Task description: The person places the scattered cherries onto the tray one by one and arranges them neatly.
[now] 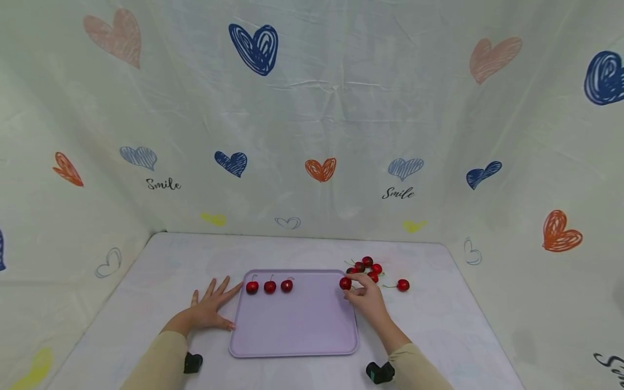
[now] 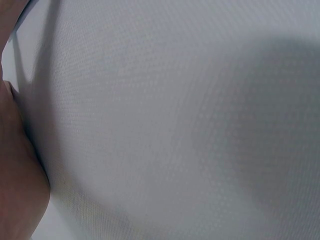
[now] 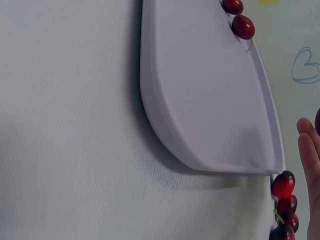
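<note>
A light purple tray (image 1: 297,325) lies on the table with three red cherries in a row near its back left corner, the middle one (image 1: 270,287) between its two neighbours. My left hand (image 1: 209,310) is spread flat at the tray's left side, fingertips and thumb right at the rim; in the left wrist view only part of that hand (image 2: 20,190) shows at the left edge. Between thumb and fingers my right hand (image 1: 368,300) pinches a cherry (image 1: 345,283) over the tray's back right corner. The right wrist view catches just the fingers (image 3: 310,150) of this hand.
Several loose cherries (image 1: 367,261) are clustered beyond the tray's back right corner, and one stemmed cherry (image 1: 403,285) sits apart on the right. The white table (image 1: 429,325) meets a hanging cloth (image 1: 341,119) printed with hearts. Black wrist cameras (image 1: 193,363) sit by both sleeves.
</note>
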Demonstrator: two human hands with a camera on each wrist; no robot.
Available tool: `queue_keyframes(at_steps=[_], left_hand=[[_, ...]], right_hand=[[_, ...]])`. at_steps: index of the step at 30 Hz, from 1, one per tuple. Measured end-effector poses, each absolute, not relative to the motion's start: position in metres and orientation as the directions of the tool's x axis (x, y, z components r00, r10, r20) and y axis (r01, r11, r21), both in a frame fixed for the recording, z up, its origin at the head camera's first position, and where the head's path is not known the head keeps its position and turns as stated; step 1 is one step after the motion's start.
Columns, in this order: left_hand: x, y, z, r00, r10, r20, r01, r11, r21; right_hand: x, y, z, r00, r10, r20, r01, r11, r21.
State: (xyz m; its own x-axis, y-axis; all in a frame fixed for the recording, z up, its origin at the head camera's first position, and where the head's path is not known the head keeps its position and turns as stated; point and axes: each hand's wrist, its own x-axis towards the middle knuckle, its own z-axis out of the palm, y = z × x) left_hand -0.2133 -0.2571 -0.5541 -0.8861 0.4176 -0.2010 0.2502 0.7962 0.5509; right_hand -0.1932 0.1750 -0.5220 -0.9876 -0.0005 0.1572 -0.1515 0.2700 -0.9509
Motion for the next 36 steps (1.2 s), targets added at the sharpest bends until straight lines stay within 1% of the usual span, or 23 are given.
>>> queue_keyframes(at_steps=[3, 8, 12, 13, 16, 20, 25, 28, 34, 36], left_hand=[[-0.213, -0.257, -0.554, -0.887, 0.412, -0.209, 0.247, 0.806, 0.538], [-0.213, -0.258, -0.553, -0.882, 0.417, -0.218, 0.246, 0.804, 0.541], [-0.213, -0.26, -0.553, -0.88, 0.425, -0.213, 0.251, 0.796, 0.551], [-0.212, -0.26, -0.553, -0.88, 0.42, -0.222, 0.249, 0.806, 0.537], [-0.212, -0.259, -0.552, -0.88, 0.416, -0.231, 0.242, 0.809, 0.536], [-0.21, -0.254, -0.545, -0.881, 0.409, -0.239, 0.227, 0.807, 0.546], [-0.206, -0.249, -0.537, -0.883, 0.397, -0.25, 0.222, 0.823, 0.523], [-0.206, -0.249, -0.536, -0.884, 0.399, -0.242, 0.224, 0.817, 0.531], [-0.209, -0.255, -0.545, -0.881, 0.418, -0.222, 0.243, 0.803, 0.545], [-0.211, -0.257, -0.55, -0.883, 0.413, -0.224, 0.245, 0.811, 0.531]], right_hand=[[-0.187, 0.166, -0.507, -0.985, -0.023, 0.169, -0.17, 0.238, -0.956], [-0.185, 0.154, -0.501, -0.979, -0.035, 0.202, -0.205, 0.237, -0.95], [-0.189, 0.148, -0.504, -0.969, -0.047, 0.244, -0.248, 0.222, -0.943], [-0.191, 0.147, -0.506, -0.963, -0.051, 0.264, -0.269, 0.211, -0.94], [-0.199, 0.143, -0.518, -0.952, -0.059, 0.301, -0.306, 0.173, -0.936], [-0.209, 0.139, -0.535, -0.956, -0.048, 0.291, -0.295, 0.158, -0.942], [-0.211, 0.132, -0.538, -0.965, -0.033, 0.259, -0.26, 0.203, -0.944], [-0.212, 0.127, -0.536, -0.967, -0.031, 0.251, -0.251, 0.231, -0.94], [-0.217, 0.117, -0.538, -0.962, -0.044, 0.27, -0.272, 0.241, -0.931], [-0.218, 0.115, -0.539, -0.962, -0.041, 0.269, -0.271, 0.24, -0.932]])
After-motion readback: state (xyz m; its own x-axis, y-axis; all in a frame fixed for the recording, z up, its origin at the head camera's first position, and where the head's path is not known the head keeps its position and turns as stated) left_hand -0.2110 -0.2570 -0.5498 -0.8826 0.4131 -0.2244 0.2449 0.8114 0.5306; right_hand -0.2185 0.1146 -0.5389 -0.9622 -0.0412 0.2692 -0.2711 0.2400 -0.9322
